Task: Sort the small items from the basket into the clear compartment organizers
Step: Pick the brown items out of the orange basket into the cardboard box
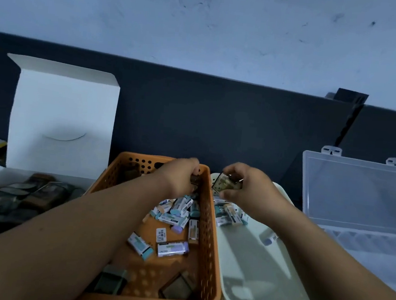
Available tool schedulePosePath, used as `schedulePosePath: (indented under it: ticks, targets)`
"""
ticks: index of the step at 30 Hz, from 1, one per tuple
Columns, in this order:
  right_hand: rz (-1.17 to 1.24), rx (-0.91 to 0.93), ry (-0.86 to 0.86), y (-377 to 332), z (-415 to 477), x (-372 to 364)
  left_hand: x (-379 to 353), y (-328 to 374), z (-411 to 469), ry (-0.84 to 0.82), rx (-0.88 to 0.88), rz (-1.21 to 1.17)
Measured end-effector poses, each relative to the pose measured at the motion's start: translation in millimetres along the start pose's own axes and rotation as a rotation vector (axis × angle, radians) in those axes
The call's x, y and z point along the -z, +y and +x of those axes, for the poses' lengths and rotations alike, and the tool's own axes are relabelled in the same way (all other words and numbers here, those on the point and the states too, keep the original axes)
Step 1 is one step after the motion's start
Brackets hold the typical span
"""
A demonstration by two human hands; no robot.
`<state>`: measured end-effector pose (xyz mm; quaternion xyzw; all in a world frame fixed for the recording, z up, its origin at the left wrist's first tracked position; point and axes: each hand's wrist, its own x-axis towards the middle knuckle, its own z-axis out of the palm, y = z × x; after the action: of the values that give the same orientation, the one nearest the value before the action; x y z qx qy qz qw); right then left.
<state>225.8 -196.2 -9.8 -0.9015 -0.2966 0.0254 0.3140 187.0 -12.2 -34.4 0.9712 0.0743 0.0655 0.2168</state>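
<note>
Far to the left of our left grip (185, 175) we see an open white cardboard box (61, 118), its lid standing upright and its tray full of dark, flat packets (20, 196). Our left grip reaches over the far right corner of the orange perforated basket (210, 246); its fingers are curled around a small dark item (194, 180) at the basket's rim, though we cannot tell exactly what that item is. Below this grip, inside the basket, lies a loose heap of small wrapped erasers (174, 217) in white, teal and lilac sleeves, with two dark square packets (176, 289) nearer to us.

Just beside it, apart from it, our right grip (241, 189) pinches a small clear-wrapped square packet (227, 185) between thumb and fingertips, held tilted above the far end of a pale cream basket (253, 274). Beneath this grip, more erasers (230, 216) lie in the cream basket.

Well to the right of the right grip, on the surface, sits the clear compartment organizer (361, 238) with its lid (356, 187) raised.
</note>
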Motion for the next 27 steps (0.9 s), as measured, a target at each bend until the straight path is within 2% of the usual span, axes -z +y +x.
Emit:
schedulePosePath:
  ticks: [5,10,18,23,27]
  targets:
    - [0.054,0.111,-0.025,-33.9,4.7,-4.2,44.9,-21.8,-30.3,0.07,0.101,-0.286]
    - [0.079,0.282,-0.149,-96.6,11.1,-33.4,110.7,-64.3,-88.5,0.154,0.205,-0.34]
    - [-0.036,0.496,-0.349,-193.1,19.4,-113.3,140.5,-143.4,-175.9,0.248,0.472,-0.195]
    - [-0.209,0.578,-0.453,-215.5,21.4,-154.6,132.2,-169.9,-203.2,0.12,0.52,-0.107]
    - [-0.348,0.563,-0.402,-218.1,33.5,-164.1,130.9,-180.4,-208.7,0.078,0.532,0.013]
